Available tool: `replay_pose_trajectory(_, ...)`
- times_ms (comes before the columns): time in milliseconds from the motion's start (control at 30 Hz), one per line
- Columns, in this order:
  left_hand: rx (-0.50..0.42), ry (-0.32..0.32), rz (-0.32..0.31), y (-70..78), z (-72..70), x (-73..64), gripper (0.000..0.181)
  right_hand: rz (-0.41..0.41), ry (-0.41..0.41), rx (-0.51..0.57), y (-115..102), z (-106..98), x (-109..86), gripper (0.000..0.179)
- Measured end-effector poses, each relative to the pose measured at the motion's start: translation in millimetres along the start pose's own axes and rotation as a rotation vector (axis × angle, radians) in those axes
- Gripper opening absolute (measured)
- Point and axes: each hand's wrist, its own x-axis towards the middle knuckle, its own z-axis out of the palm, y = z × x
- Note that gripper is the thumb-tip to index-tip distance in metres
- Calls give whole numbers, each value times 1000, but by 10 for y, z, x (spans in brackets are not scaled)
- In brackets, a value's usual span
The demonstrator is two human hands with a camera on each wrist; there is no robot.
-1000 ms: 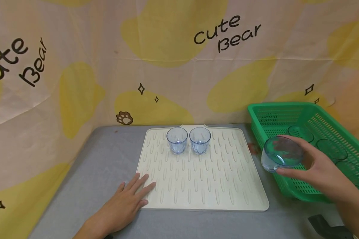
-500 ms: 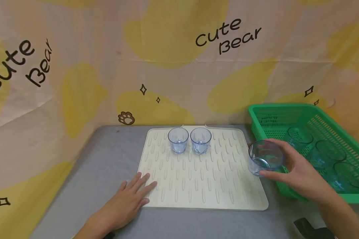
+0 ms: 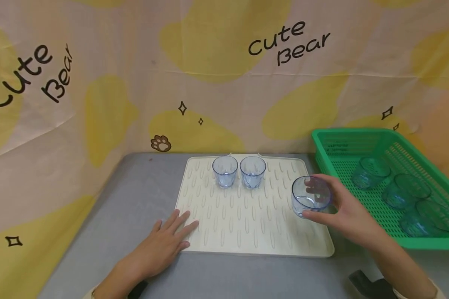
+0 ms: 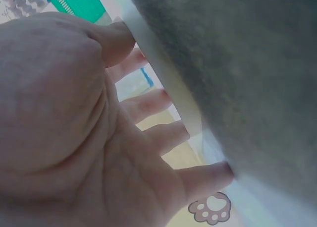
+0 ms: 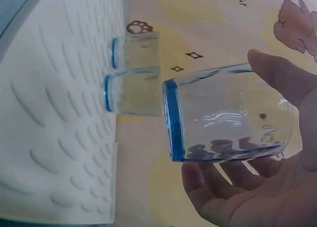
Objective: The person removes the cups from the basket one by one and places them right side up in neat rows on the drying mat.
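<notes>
My right hand [image 3: 344, 211] grips a clear bluish drinking glass [image 3: 310, 195], thumb on the near side and fingers round the far side. The glass is upright over the right part of a cream ridged drying mat [image 3: 243, 232]. In the right wrist view, a gap shows between the glass's thick blue base [image 5: 173, 120] and the mat. Two similar glasses, a left one [image 3: 225, 172] and a right one [image 3: 252, 172], stand side by side at the mat's back edge. My left hand [image 3: 164, 241] rests with spread fingers on the mat's left front edge.
A green plastic basket [image 3: 323, 160] stands right of the mat, with several glasses [image 3: 405, 191] inside it. A patterned cloth [image 3: 209, 95] hangs behind the grey-covered table [image 3: 146, 187]. A dark strap-like piece [image 3: 370, 284] shows by the right forearm.
My right hand has carried the glass leftward from over the basket's edge to over the mat. The left hand stays on the mat's edge. The head view has shifted slightly.
</notes>
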Motion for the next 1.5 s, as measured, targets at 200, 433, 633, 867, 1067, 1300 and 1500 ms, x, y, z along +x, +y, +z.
replay_pose_trajectory(200, -12, 7, -18, 40, -5, 5, 52, 37, 21, 68, -20, 113, 76, 86)
replay_pose_trajectory(433, -11, -4, -31, 74, -23, -24, 52, 176, 25, 118, -80, 274, 196, 95)
replay_pose_trajectory(633, 6, -23, -45, 91, -28, -30, 52, 220, 49, 150, -45, 425, 365, 95)
replay_pose_trajectory(867, 35, -24, -66, 87, 24, -1, 52, 273, 91, 163, 28, 528, 540, 97)
replay_pose_trajectory(1067, 127, 27, -41, 106, 39, -17, 50, 285, 127, 170, 113, 584, 690, 94)
replay_pose_trajectory(1300, 189, 75, -16, 96, 65, -31, 50, 247, 170, 186, 181, 602, 860, 92)
replay_pose_trajectory(1500, 182, 87, 10, 59, 52, -22, 50, 247, 160, 210, 238, 623, 927, 91)
